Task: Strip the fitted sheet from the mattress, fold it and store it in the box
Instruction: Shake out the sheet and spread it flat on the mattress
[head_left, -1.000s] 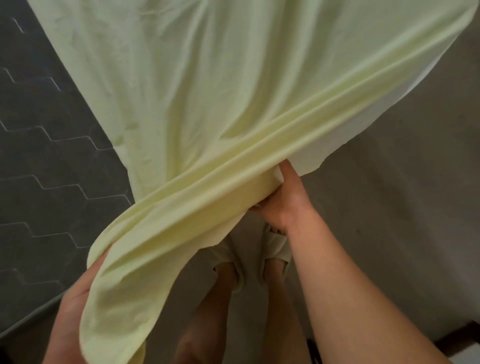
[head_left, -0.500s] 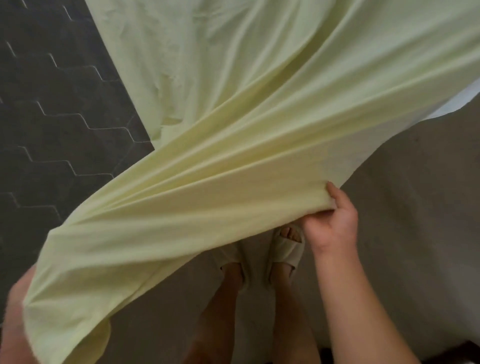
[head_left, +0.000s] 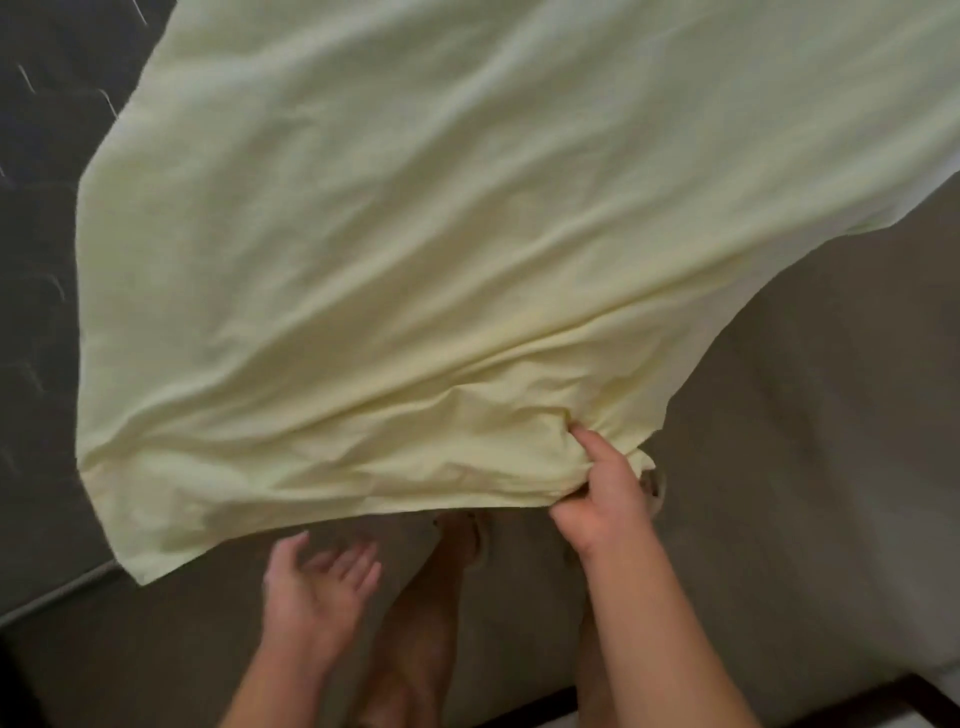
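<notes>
The pale yellow fitted sheet (head_left: 441, 249) spreads wide across the view, lifted off the floor and hanging in front of me. My right hand (head_left: 602, 493) pinches its near edge at the lower right, thumb on top and fingers curled underneath. Below the sheet's near edge my left hand (head_left: 317, 577) is held palm up with fingers spread, holding nothing and not touching the cloth. The mattress and the box are not in view.
Dark hexagon-patterned floor tiles (head_left: 36, 312) lie at the left. A grey-beige floor surface (head_left: 805, 467) runs under me and to the right. My legs and sandalled feet (head_left: 462, 540) stand just below the sheet's edge.
My left hand has let go of the sheet's left side and come in toward the middle, open. The sheet has spread out flatter and swung left, and my right hand keeps its grip.
</notes>
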